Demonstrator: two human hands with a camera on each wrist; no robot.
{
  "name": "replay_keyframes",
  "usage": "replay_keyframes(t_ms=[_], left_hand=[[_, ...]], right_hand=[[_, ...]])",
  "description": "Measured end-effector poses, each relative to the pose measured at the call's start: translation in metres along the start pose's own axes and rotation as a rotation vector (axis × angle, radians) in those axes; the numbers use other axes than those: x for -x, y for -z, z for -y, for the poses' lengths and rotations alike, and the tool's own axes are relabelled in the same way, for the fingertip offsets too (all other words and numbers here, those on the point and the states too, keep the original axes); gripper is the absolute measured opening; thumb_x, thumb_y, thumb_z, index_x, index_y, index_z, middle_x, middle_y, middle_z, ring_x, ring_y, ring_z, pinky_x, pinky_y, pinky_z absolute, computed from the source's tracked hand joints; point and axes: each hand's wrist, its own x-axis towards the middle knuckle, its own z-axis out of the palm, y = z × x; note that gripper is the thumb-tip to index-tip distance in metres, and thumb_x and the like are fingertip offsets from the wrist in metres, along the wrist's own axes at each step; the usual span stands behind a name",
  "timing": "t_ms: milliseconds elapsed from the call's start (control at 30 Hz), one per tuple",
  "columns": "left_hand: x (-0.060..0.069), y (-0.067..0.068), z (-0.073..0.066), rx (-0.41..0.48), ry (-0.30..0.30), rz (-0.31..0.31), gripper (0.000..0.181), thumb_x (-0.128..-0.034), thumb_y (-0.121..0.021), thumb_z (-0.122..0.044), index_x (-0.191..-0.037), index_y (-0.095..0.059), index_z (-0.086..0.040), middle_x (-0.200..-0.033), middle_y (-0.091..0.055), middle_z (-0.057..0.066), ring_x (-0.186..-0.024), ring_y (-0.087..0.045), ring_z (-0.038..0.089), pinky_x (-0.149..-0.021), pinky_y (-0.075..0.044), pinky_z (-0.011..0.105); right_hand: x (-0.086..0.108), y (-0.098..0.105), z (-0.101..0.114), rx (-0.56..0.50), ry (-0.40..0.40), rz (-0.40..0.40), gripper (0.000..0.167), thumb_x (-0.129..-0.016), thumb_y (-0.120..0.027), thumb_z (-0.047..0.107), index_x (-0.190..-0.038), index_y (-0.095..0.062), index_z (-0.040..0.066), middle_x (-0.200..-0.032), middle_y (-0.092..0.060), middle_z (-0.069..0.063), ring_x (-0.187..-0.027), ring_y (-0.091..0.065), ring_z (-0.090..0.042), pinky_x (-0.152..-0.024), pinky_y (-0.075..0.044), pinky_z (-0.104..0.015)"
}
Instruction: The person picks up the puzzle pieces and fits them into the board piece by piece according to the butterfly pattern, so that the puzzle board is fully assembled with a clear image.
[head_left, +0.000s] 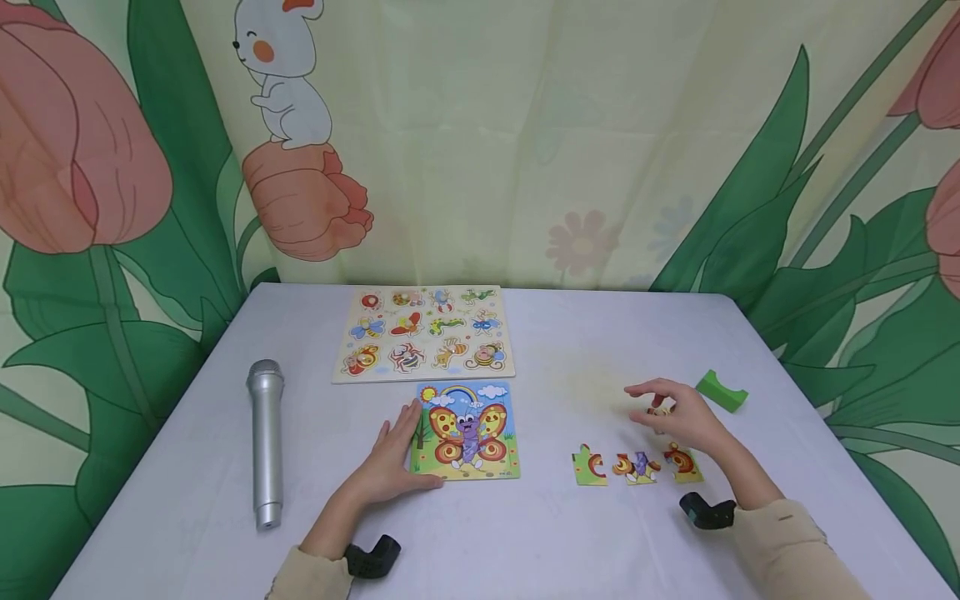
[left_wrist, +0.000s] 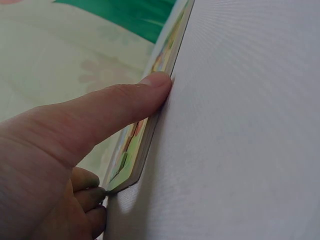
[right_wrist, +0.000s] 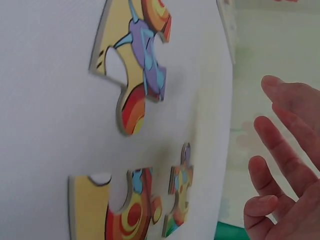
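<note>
My left hand (head_left: 390,458) rests against a square butterfly puzzle (head_left: 469,433). In the left wrist view, the straight thumb (left_wrist: 125,97) touches the puzzle's near edge; in the head view, the other fingers lie along its left side. Over on the right, my right hand (head_left: 682,415) hovers above the table, fingers apart and holding nothing. Partly hidden behind it is a small butterfly piece (head_left: 660,410), also visible lying flat as a colourful piece (right_wrist: 180,195). Nearer me lie a green corner piece (head_left: 587,467), a purple-bodied piece (head_left: 637,468) and a red-and-yellow wing piece (head_left: 681,461).
A wooden insect puzzle board (head_left: 423,333) lies just beyond the butterfly puzzle. To the left is a silver microphone (head_left: 266,442). A green arched block (head_left: 722,392) sits to the right of my right hand. A printed curtain (head_left: 480,167) hangs behind the white-covered table (head_left: 525,542).
</note>
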Motion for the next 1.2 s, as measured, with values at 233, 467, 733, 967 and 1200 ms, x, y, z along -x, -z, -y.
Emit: replay_keyframes(t_ms=[233,467,733,967,1200], left_hand=[[0.001,0.001,-0.001,0.003,0.006,0.002,0.113,-0.0643,-0.081,-0.037,-0.145,-0.011,0.0,-0.151,-0.012,0.016,-0.139,-0.005,0.028,-0.111,0.002,0.046],[-0.001,-0.001,0.0,-0.002,0.012,0.002,0.113,-0.0649,-0.081,-0.038,-0.146,-0.011,-0.001,-0.151,-0.011,0.015,-0.139,-0.004,0.028,-0.111,0.002,0.046],[-0.001,-0.002,0.0,-0.001,0.017,-0.001,0.113,-0.0645,-0.081,-0.037,-0.146,-0.012,-0.002,-0.151,-0.012,0.015,-0.139,-0.005,0.027,-0.111,0.002,0.045],[0.0,-0.002,0.0,-0.003,0.018,0.009,0.114,-0.0646,-0.081,-0.039,-0.146,-0.01,-0.003,-0.152,-0.011,0.014,-0.139,-0.004,0.026,-0.111,0.002,0.044],[0.001,-0.001,0.0,-0.008,0.018,0.001,0.114,-0.0643,-0.081,-0.038,-0.146,-0.01,-0.002,-0.151,-0.011,0.014,-0.139,-0.004,0.026,-0.111,0.002,0.044]], right_hand=[[0.007,0.008,-0.019,0.035,-0.033,0.005,0.041,-0.077,-0.073,0.019,-0.114,-0.063,0.003,-0.109,-0.061,-0.017,-0.085,-0.047,-0.026,-0.056,-0.044,-0.025],[0.012,0.012,-0.037,0.094,-0.067,0.039,0.041,-0.075,-0.075,0.016,-0.113,-0.064,0.004,-0.114,-0.059,-0.018,-0.089,-0.047,-0.026,-0.064,-0.043,-0.028],[0.016,0.011,-0.05,0.14,-0.106,0.067,0.041,-0.073,-0.076,0.012,-0.111,-0.065,0.005,-0.111,-0.058,-0.019,-0.087,-0.046,-0.026,-0.064,-0.043,-0.031],[0.016,0.012,-0.05,0.15,-0.132,0.07,0.041,-0.072,-0.076,0.012,-0.111,-0.065,0.005,-0.109,-0.058,-0.019,-0.086,-0.046,-0.026,-0.06,-0.042,-0.029],[0.015,0.014,-0.051,0.149,-0.137,0.069,0.044,-0.072,-0.077,0.016,-0.112,-0.064,0.003,-0.11,-0.059,-0.02,-0.088,-0.047,-0.028,-0.062,-0.044,-0.029]])
